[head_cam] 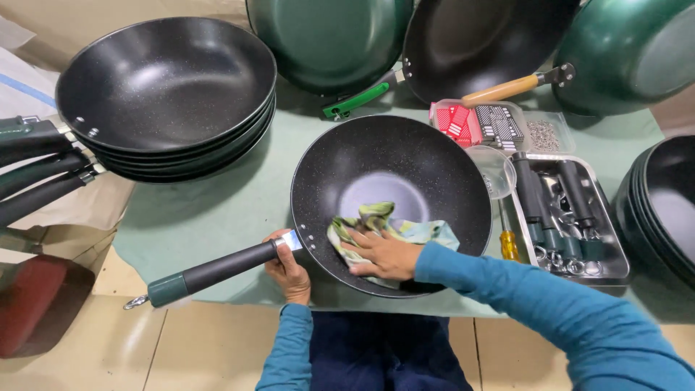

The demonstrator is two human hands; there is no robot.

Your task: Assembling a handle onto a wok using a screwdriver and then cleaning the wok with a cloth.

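Note:
A black speckled wok [405, 166] lies on a green mat [217, 210] in front of me. Its black handle with a green end [210, 269] points toward the lower left. My left hand [289, 271] grips the wok where the handle joins the rim. My right hand [387, 255] lies flat inside the wok near its front wall. It presses a crumpled green and pale patterned cloth [384, 221] against the dark inner surface.
A stack of black woks [166, 87] with handles sticks out at the left. More green and black woks [463, 43] lean at the back. At the right sit a metal tray of handles [572, 217], a yellow-handled screwdriver [508, 242], small boxes of parts [478, 123] and another wok stack [662, 210].

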